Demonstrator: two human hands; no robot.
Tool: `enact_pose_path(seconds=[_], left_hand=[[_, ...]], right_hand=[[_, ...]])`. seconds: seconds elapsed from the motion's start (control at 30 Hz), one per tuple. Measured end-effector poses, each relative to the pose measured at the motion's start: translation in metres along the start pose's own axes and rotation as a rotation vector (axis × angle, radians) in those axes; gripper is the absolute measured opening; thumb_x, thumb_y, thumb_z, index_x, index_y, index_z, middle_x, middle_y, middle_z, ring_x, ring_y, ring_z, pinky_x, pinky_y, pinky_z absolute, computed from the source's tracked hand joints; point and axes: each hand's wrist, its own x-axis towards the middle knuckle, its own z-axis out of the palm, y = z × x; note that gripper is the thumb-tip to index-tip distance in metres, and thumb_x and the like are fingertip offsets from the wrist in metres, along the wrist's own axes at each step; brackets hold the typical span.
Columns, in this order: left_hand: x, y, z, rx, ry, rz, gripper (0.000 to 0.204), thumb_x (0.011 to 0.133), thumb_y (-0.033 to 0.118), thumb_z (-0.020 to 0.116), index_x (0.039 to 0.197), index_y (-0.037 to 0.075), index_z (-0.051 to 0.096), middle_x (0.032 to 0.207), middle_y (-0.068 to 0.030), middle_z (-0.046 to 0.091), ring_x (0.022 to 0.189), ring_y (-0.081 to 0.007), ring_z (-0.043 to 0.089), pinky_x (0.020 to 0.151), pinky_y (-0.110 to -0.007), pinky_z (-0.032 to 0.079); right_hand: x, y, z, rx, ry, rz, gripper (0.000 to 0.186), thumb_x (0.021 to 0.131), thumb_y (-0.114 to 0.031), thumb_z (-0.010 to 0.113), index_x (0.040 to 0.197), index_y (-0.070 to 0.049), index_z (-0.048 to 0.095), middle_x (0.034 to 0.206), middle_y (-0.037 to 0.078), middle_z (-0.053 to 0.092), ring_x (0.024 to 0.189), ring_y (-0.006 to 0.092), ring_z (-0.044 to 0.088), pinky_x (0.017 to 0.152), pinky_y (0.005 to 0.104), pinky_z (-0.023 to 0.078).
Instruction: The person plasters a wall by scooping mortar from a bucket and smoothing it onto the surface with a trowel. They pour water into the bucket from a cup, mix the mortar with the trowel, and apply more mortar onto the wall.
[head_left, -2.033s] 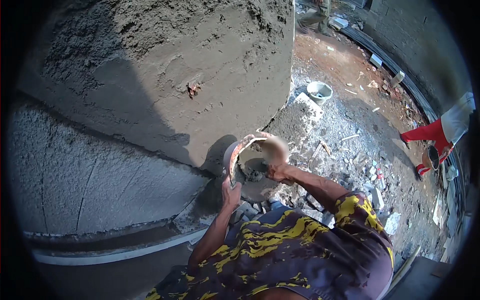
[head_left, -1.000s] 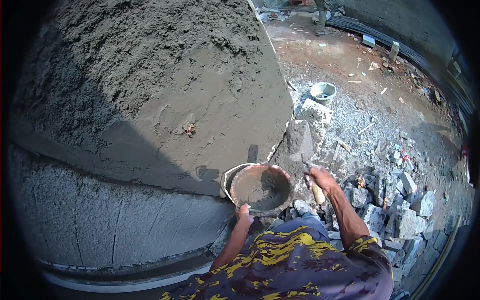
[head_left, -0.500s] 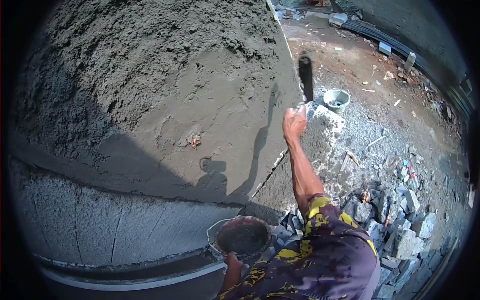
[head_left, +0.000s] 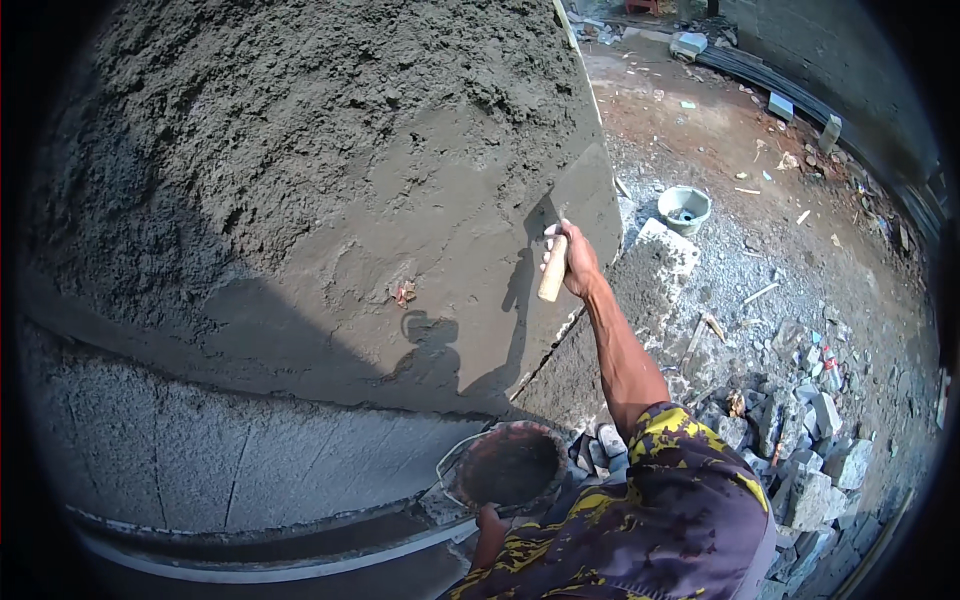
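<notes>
My right hand (head_left: 580,262) is closed around the wooden handle of a trowel (head_left: 552,275). The trowel's blade lies near the right edge of the wet mortar wall (head_left: 370,240), looking flat against it; its colour blends with the mortar. Below, my left hand (head_left: 489,518) grips the near rim of a round bucket (head_left: 522,428) that holds dark grey mortar. The bucket's wire handle hangs at its left side. The wall is smoothed in its lower right part and rough above and to the left. A small reddish scrap (head_left: 403,293) sticks in the smoothed mortar.
A pale bucket (head_left: 685,208) stands on gravel to the right of the wall, beside a whitish block (head_left: 667,245). Broken stone rubble (head_left: 800,470) is piled at the lower right. Long dark bars (head_left: 760,80) lie at the far right. A grey ledge (head_left: 220,440) runs below the wall.
My right hand has turned and moved left, bringing the trowel from beyond the wall's edge onto the mortar. My left hand and its bucket appear slightly further right and lower as the view shifts.
</notes>
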Motion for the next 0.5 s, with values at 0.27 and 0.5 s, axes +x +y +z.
enact_pose_path(seconds=[0.27, 0.5], left_hand=[[0.021, 0.044, 0.021, -0.843, 0.087, -0.44, 0.043, 0.06, 0.018, 0.073, 0.096, 0.002, 0.054, 0.092, -0.0135, 0.054, 0.087, -0.0283, 0.056, 0.076, -0.044, 0.047], [0.089, 0.016, 0.026, -0.982, 0.104, -0.546, 0.042, 0.065, 0.004, 0.057, 0.105, 0.005, 0.047, 0.095, -0.0126, 0.051, 0.08, -0.0298, 0.056, 0.066, -0.049, 0.048]], right_hand=[[0.081, -0.068, 0.071, 0.148, -0.277, 0.128, 0.028, 0.09, -0.034, 0.039, 0.076, -0.01, 0.04, 0.058, 0.003, 0.042, 0.044, 0.0147, 0.042, 0.039, 0.0296, 0.04], [0.006, -0.078, 0.16, -0.635, -0.316, -0.144, 0.033, 0.091, -0.035, 0.04, 0.077, -0.005, 0.045, 0.059, 0.008, 0.049, 0.047, 0.0172, 0.051, 0.042, 0.0329, 0.045]])
